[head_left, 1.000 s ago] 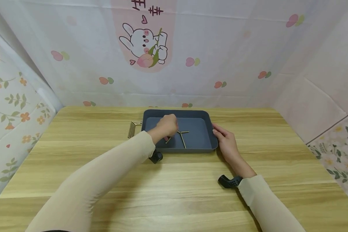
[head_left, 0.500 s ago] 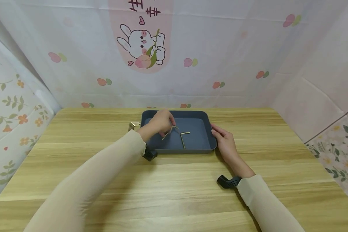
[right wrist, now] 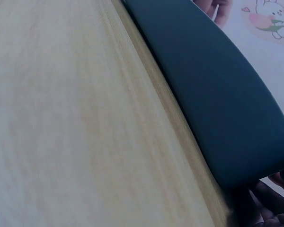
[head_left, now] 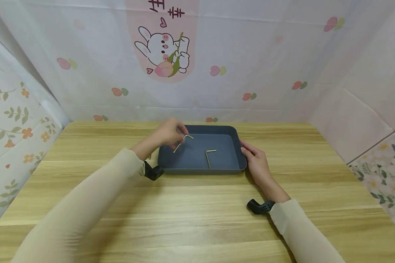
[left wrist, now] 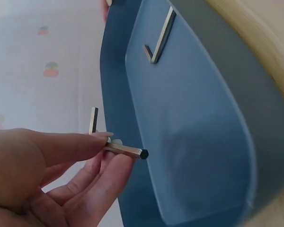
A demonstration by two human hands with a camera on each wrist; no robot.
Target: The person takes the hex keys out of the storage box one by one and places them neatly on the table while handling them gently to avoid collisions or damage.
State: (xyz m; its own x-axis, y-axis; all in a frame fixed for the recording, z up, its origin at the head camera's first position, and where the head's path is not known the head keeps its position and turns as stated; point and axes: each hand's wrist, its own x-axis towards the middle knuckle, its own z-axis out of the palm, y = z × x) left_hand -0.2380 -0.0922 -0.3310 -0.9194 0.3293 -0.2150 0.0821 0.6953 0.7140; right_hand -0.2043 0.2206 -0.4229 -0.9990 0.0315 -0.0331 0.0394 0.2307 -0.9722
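My left hand (head_left: 169, 133) pinches a brass-coloured hex key (left wrist: 125, 150) between thumb and fingers, raised over the left end of a blue-grey rectangular tray (head_left: 227, 166). The key's long arm points down toward the tray floor in the head view. A second L-shaped hex key (head_left: 208, 159) lies inside the tray, its long arm leaning toward the front wall. My right hand (head_left: 258, 162) holds the tray's right end, thumb at the rim and fingers along the outer side. In the right wrist view, the tray's outer wall (right wrist: 217, 94) hides part of that hand.
Left of the tray, the tip of another brass piece (head_left: 149, 156) shows past my left wrist, the rest hidden. The wooden table (head_left: 197, 212) ends at a printed curtain (head_left: 266, 54) behind the tray. A black wrist mount (head_left: 260, 206) sits on each forearm.
My left hand has lifted the hex key off the tray floor area and moved left with it, now covering the row of hex keys beside the tray. My right hand stays in place.
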